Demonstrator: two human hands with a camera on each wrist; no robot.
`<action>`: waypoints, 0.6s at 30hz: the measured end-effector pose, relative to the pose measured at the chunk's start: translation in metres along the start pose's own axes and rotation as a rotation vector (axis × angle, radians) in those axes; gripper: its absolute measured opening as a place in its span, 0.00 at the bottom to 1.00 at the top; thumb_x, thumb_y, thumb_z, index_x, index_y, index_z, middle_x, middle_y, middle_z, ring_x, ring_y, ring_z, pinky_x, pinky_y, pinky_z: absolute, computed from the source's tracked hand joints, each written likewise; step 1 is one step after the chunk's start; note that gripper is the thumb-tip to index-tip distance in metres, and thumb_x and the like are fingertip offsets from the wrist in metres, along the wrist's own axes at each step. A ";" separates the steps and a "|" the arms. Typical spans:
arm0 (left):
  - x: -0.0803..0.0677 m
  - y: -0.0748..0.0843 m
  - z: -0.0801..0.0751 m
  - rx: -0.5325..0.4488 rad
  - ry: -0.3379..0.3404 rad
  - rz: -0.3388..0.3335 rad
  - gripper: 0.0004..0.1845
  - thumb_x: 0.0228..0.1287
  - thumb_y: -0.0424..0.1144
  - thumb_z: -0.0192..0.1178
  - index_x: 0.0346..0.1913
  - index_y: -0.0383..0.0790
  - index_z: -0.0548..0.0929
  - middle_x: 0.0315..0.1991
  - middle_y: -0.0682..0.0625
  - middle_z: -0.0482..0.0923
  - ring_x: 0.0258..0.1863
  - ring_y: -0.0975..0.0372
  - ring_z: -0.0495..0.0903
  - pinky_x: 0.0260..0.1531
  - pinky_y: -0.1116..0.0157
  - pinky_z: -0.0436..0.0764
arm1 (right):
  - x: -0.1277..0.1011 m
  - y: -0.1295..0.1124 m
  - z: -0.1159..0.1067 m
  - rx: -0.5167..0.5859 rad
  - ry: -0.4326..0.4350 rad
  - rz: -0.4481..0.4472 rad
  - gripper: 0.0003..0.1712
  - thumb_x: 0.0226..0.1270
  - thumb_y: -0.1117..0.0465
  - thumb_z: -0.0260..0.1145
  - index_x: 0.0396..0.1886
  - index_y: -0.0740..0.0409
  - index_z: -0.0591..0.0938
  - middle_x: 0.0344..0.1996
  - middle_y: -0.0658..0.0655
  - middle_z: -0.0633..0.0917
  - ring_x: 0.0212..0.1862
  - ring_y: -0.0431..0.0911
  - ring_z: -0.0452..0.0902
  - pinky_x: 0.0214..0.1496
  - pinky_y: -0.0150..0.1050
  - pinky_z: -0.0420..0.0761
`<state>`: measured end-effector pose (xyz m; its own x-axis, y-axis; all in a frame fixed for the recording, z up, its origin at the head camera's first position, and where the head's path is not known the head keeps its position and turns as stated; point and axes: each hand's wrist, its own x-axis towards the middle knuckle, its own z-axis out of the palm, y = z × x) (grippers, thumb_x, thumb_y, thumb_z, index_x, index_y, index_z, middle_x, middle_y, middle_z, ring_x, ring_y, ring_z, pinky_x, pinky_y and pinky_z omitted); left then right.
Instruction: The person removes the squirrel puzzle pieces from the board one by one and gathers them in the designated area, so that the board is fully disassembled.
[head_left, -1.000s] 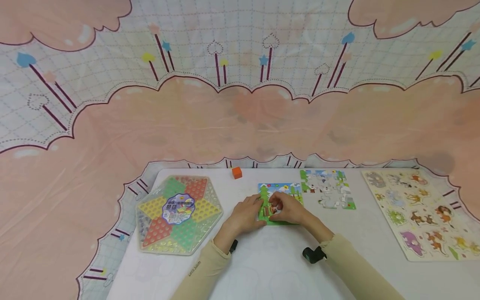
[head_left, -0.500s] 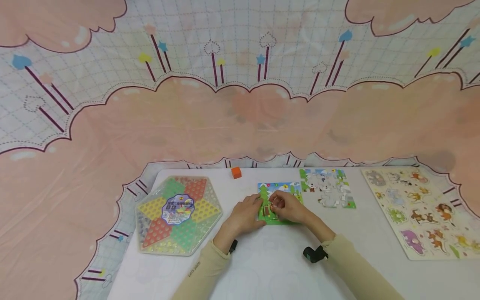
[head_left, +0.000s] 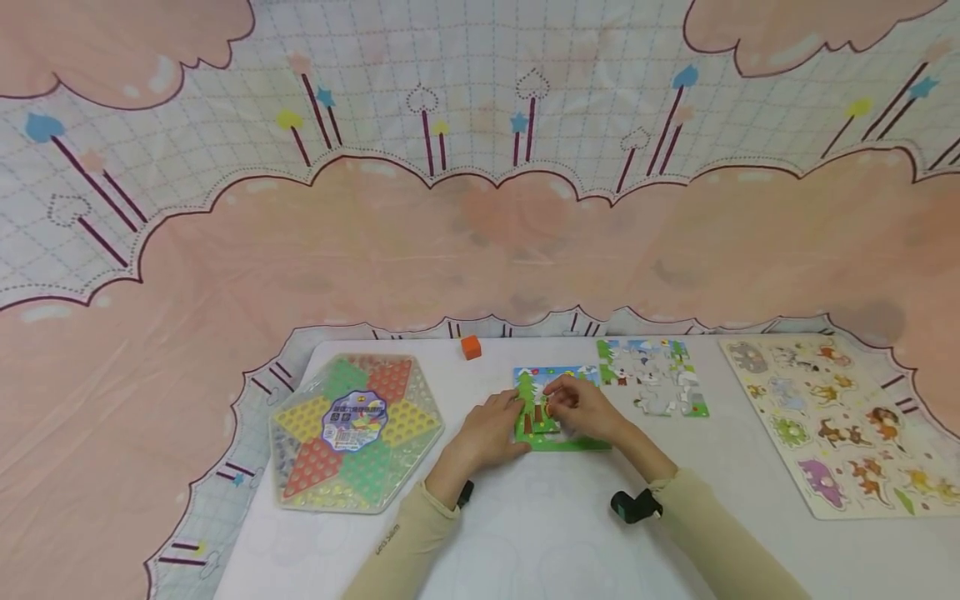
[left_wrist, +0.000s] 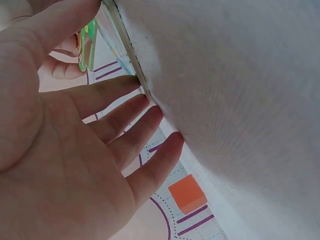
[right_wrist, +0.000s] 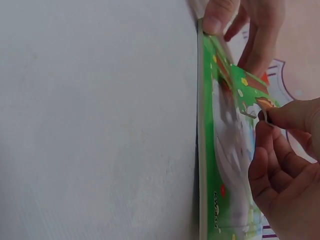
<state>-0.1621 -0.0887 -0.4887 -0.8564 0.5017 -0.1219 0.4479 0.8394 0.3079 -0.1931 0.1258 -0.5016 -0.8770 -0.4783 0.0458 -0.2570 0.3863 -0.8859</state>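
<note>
While the left hand (head_left: 491, 429) lies flat with its fingers (left_wrist: 131, 131) straight and slightly spread against the left edge of the green jigsaw tray (head_left: 558, 439), the right hand (head_left: 588, 408) hovers over the tray's middle with its fingers (right_wrist: 280, 117) curled, thumb and forefinger pinching a small puzzle piece (right_wrist: 262, 103). That piece sits just at the fingertips, above the picture of trees and close to the left hand's thumb.

The likeliest trouble is the piece going down skewed: if its tabs do not line up with the gap, pressing could bend the card or lift the neighbours that are already seated. The tray itself is thin and light, so a push from the right fingers could slide it across the smooth worktop (head_left: 555, 525) should the left hand ease off its edge. The pinch is only at the piece's rim, so it may also slip and drop among the placed pieces.

Much is hard to read. From the head view the right hand covers the gap it works over, and the piece shows only as a speck of orange. The right wrist view sees the tray nearly edge-on, so its picture is smeared; the piece may already be touching the tray, but I cannot tell. The left wrist view shows mostly palm, plus an orange cube (left_wrist: 187, 194) beyond the fingertips.
</note>
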 end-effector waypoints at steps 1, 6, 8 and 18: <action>0.000 0.000 0.000 0.000 -0.001 0.001 0.38 0.61 0.52 0.68 0.68 0.34 0.71 0.70 0.43 0.65 0.68 0.52 0.65 0.58 0.51 0.74 | 0.000 0.000 -0.001 0.001 0.003 -0.001 0.10 0.68 0.72 0.61 0.48 0.70 0.79 0.31 0.60 0.84 0.30 0.43 0.78 0.30 0.32 0.77; 0.000 0.001 -0.001 -0.007 -0.009 -0.002 0.38 0.61 0.52 0.68 0.68 0.34 0.71 0.70 0.43 0.65 0.68 0.52 0.65 0.58 0.51 0.73 | -0.003 -0.002 -0.007 0.004 0.019 -0.001 0.10 0.69 0.71 0.61 0.49 0.71 0.78 0.32 0.63 0.85 0.31 0.47 0.79 0.29 0.32 0.76; 0.000 0.002 -0.002 -0.011 -0.014 -0.005 0.38 0.62 0.52 0.67 0.69 0.34 0.71 0.70 0.43 0.64 0.69 0.52 0.64 0.59 0.51 0.73 | -0.004 -0.001 -0.009 0.008 0.025 0.000 0.11 0.69 0.72 0.61 0.49 0.72 0.78 0.33 0.64 0.84 0.31 0.50 0.80 0.28 0.31 0.76; -0.001 0.002 -0.003 -0.026 -0.026 -0.022 0.39 0.62 0.52 0.67 0.70 0.35 0.69 0.72 0.43 0.63 0.70 0.52 0.63 0.61 0.51 0.71 | -0.012 -0.014 -0.022 -0.007 0.049 0.056 0.11 0.68 0.74 0.61 0.48 0.74 0.78 0.33 0.66 0.85 0.33 0.55 0.81 0.30 0.32 0.78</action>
<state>-0.1611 -0.0886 -0.4852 -0.8586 0.4892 -0.1536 0.4224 0.8446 0.3289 -0.1882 0.1437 -0.4799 -0.9087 -0.4170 0.0185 -0.2094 0.4172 -0.8844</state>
